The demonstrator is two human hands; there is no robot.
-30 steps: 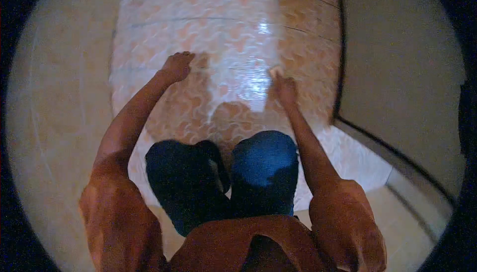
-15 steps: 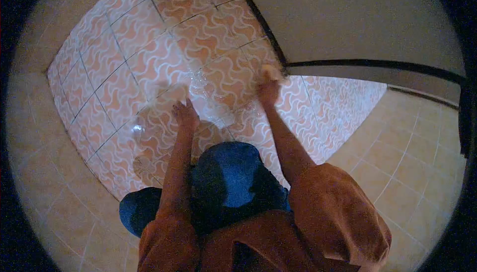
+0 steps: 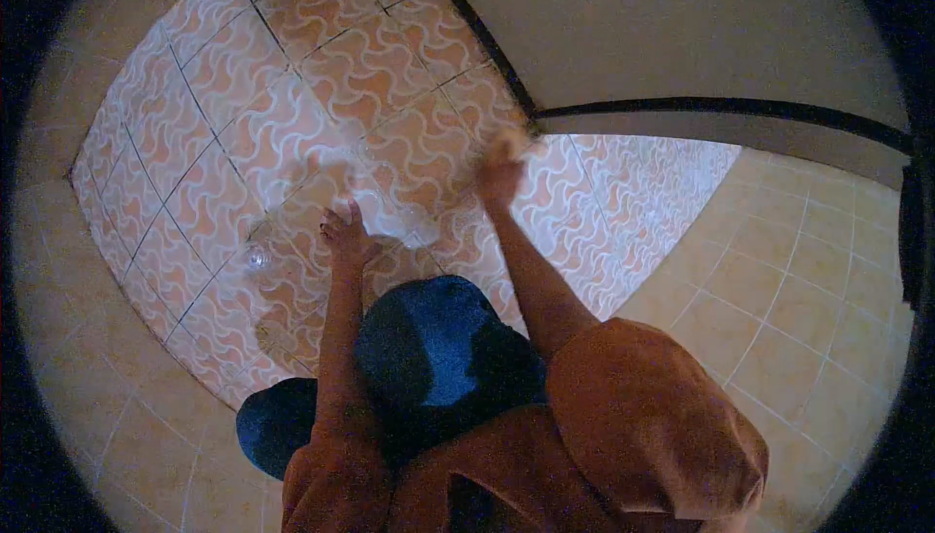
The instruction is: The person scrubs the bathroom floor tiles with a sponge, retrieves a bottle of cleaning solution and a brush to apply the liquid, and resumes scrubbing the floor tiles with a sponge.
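Observation:
My left hand [image 3: 346, 231] is over the patterned floor tiles [image 3: 229, 114], its fingers apart and nothing in them. Farther right, my right hand [image 3: 500, 178] is closed around a pale, light-brown item [image 3: 505, 144], blurred and too small to name, near the corner at the foot of the wall panel [image 3: 682, 32]. A wet sheen with small bubbles [image 3: 414, 221] lies on the tiles between the two hands.
My knees in blue trousers [image 3: 443, 338] are bent below my hands. A dark edge strip [image 3: 682, 105] runs along the panel's base. Plain beige tiles [image 3: 779, 270] lie to the right, and a beige tiled surface [image 3: 127, 367] to the left.
My view has turned, so the floor and panel appear rotated. My right hand has moved from the mid-floor to the panel's corner. My left hand is nearer my knees.

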